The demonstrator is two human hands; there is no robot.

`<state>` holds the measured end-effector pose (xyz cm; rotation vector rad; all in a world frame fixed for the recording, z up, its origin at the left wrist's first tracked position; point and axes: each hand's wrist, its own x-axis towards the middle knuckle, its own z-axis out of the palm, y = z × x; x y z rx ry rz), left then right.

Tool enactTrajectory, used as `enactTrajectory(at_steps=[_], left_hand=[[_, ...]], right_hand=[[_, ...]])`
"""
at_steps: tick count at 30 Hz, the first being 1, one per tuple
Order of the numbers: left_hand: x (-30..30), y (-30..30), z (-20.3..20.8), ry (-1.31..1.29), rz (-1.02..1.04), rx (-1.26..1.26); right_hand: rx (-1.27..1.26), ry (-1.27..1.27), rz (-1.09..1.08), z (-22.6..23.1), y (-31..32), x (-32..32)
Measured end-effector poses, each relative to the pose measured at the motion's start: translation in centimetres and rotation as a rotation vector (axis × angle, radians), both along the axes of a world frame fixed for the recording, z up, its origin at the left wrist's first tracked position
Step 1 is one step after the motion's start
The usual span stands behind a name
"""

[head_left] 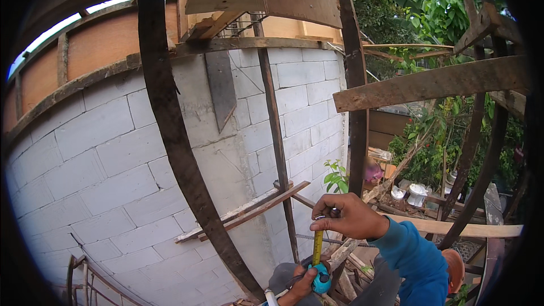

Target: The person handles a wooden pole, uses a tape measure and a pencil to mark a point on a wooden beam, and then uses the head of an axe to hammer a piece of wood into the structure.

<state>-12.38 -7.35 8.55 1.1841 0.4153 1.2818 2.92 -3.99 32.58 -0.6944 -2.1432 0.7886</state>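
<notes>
My right hand [347, 215], in a blue sleeve, pinches the upper end of a yellow measuring tape blade [317, 246]. The blade runs straight down to a teal tape measure case [322, 279]. My left hand [301, 284] holds that case at the bottom edge of the view. Both hands are just right of a thin dark upright pole [277, 147], in front of the corner of a grey block wall [113, 153]. A slanted wooden batten [249, 212] lies against the wall just left of my hands.
A thick dark curved post [175, 136] crosses the wall. Rough timber planks [430, 82] and uprights [357, 113] form scaffolding to the right. Wooden formwork boards [102, 39] top the wall. Green plants [430, 5] and clutter lie beyond. An orange object [455, 269] sits by my blue sleeve.
</notes>
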Motion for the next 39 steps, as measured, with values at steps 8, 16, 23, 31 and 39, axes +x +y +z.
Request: enactTrajectory(at_steps=[8,16,23,31,39], left_hand=[[-6.4,-0.9,9.0,0.271,0.298,0.128],[-10.9,-3.4,13.2,0.173,0.615,0.242],[-14.4,-3.6,19.0,0.252,0.855,0.377],[-14.0,-3.5,21.0,0.260,0.874,0.376],[-11.9,-2.2,20.3,0.215,0.944,0.338]], right_hand=[[0.263,0.180,0.027,11.9,0.2,-5.3],[0.289,0.364,0.224,18.8,0.1,-12.6],[0.484,0.360,0.178,16.6,0.0,-17.4],[0.677,0.485,0.029,21.8,2.2,-19.0],[0.685,0.497,0.036,21.6,2.6,-19.5]])
